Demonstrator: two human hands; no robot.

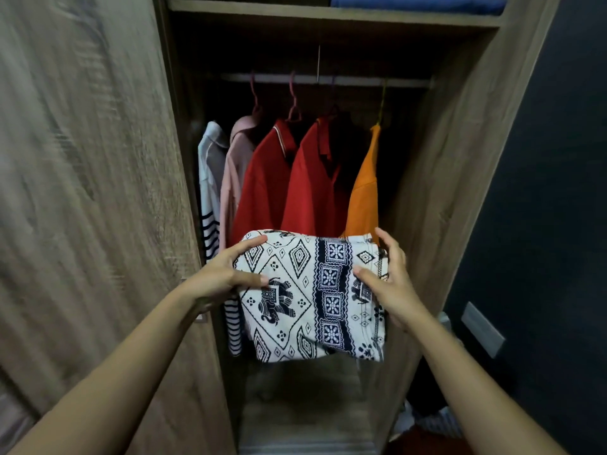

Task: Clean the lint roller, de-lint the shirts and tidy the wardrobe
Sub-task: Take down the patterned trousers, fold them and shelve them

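Note:
A folded white shirt with a dark blue elephant print [312,297] hangs in the air in front of the open wardrobe [427,192]. My left hand [226,274] grips its left edge, thumb on top. My right hand [387,280] holds its right edge, thumb pressed on the cloth and fingers spread along the side. Behind it, shirts hang on a rail [328,79]: a white striped one [208,178], a pink one [235,172], two red ones [262,185] [312,188] and an orange one [364,192]. No lint roller is in view.
The wooden wardrobe door [82,192] stands open on the left. A shelf above the rail carries folded blue cloth [417,1]. The wardrobe floor [305,421] lies below the shirt. A dark wall with a socket plate [483,328] is on the right, with clothes [427,425] heaped beneath.

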